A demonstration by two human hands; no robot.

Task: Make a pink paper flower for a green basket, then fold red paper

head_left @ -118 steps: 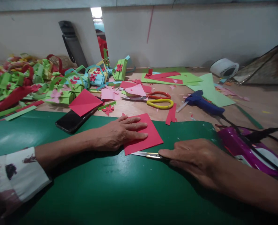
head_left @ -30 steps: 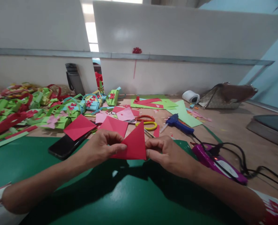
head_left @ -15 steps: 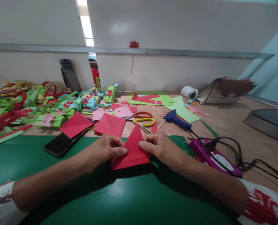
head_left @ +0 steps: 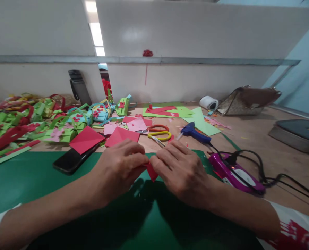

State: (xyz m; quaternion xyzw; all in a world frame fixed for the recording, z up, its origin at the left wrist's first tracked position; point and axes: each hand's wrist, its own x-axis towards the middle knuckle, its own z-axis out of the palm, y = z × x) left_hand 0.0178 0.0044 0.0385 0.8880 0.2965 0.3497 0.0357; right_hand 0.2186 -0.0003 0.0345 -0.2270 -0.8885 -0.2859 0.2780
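Between my two hands is a piece of red paper (head_left: 151, 171), mostly hidden by my fingers, with just a pointed corner showing below them. My left hand (head_left: 121, 170) pinches it from the left, and my right hand (head_left: 181, 168) grips it from the right, fingers curled over the top. Both hands are above the green mat (head_left: 118, 222). Just beyond them lie a creased red paper square (head_left: 121, 136) and scissors (head_left: 160, 136) with a yellow handle. Another red square (head_left: 86, 139) rests on a black phone (head_left: 72, 160).
Paper baskets (head_left: 59, 132) and strips pile up at the left, near a dark bottle (head_left: 78, 86). To the right are a blue glue gun (head_left: 196, 132), a purple power strip (head_left: 236, 173) with black cables, and a handbag (head_left: 248, 100). Green sheets (head_left: 205, 121) lie behind.
The red paper, earlier a visible folded triangle pinched at its sides, is now turned and mostly covered by my hands. My hands have come closer together, knuckles up.
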